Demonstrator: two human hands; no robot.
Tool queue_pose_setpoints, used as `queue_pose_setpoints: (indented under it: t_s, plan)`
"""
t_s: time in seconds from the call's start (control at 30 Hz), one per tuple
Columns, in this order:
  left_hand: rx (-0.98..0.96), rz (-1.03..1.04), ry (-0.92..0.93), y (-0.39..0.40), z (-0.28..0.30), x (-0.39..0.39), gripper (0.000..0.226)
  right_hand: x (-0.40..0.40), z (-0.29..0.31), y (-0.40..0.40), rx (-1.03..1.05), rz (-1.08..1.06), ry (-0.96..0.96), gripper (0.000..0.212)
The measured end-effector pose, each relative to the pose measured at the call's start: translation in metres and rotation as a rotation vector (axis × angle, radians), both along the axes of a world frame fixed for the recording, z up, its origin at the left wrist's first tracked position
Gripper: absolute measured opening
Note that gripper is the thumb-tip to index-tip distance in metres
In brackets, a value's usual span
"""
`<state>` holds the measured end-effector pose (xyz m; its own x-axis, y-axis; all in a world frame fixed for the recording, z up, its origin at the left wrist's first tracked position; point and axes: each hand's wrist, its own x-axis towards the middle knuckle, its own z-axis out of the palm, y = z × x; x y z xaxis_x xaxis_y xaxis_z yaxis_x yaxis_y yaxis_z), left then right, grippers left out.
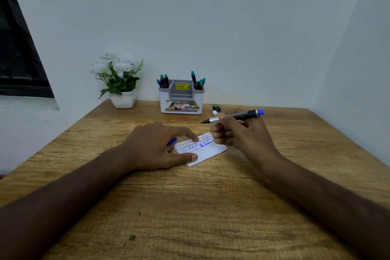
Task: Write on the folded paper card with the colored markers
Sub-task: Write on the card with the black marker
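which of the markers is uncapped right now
The blue-ended marker gripped in the right hand, above the paper card; its dark tip is bare. The markers in the holder all stand capped.

Two bare forearms, no sleeves; left hand (157,148) and right hand (240,133) ungloved, short nails.
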<state>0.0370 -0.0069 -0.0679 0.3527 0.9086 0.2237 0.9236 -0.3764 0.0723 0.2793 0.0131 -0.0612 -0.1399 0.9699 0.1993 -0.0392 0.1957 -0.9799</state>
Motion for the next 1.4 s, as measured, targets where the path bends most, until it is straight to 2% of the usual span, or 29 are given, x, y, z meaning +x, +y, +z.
queue_pose_setpoints:
  t_s: [0.13,0.2,0.27,0.33,0.43,0.5,0.63,0.77,0.93,1.2,1.27,1.33,1.4]
  plan:
    - [-0.016,0.005,0.003,0.0,0.001,0.002,0.065,-0.016,-0.002,-0.007,-0.195,0.095,0.188,0.012]
    - [-0.027,0.047,0.001,0.002,0.001,0.002,0.079,-0.019,-0.005,-0.006,-0.263,0.101,0.229,0.011]
    - [-0.043,0.081,-0.029,0.002,0.0,0.003,0.081,-0.018,-0.006,-0.003,-0.291,0.104,0.246,0.016]
    - [-0.053,0.097,-0.107,0.001,0.001,0.002,0.069,-0.016,-0.007,0.0,-0.298,0.101,0.243,0.022]
    - [-0.046,0.056,-0.325,0.001,0.004,-0.005,0.032,-0.016,-0.008,0.001,-0.286,0.104,0.219,0.026]
    - [-0.052,0.004,-0.42,0.001,0.006,-0.01,0.019,-0.016,-0.01,0.0,-0.285,0.112,0.226,0.026]
    - [-0.043,-0.053,-0.385,0.003,0.007,-0.014,0.025,-0.013,-0.009,-0.001,-0.312,0.142,0.291,0.014]
    - [0.006,-0.123,-0.267,0.004,0.004,-0.016,0.035,-0.012,-0.009,-0.001,-0.316,0.156,0.314,0.015]
    - [0.137,-0.221,-0.311,0.004,0.005,-0.011,0.04,-0.011,-0.01,-0.001,-0.276,0.159,0.293,0.017]
    - [0.193,-0.255,-0.318,-0.002,0.009,-0.004,0.052,-0.012,-0.012,0.0,-0.244,0.167,0.268,0.01]
    - [0.212,-0.288,-0.288,-0.003,0.008,-0.001,0.049,-0.013,-0.015,0.001,-0.205,0.17,0.228,0.008]
    - [0.228,-0.305,-0.244,-0.002,0.006,0.0,0.042,-0.013,-0.02,0.003,-0.152,0.169,0.162,0.017]
    - [0.219,-0.296,-0.182,-0.001,0.005,-0.001,0.039,-0.012,-0.023,0.004,-0.127,0.158,0.109,0.041]
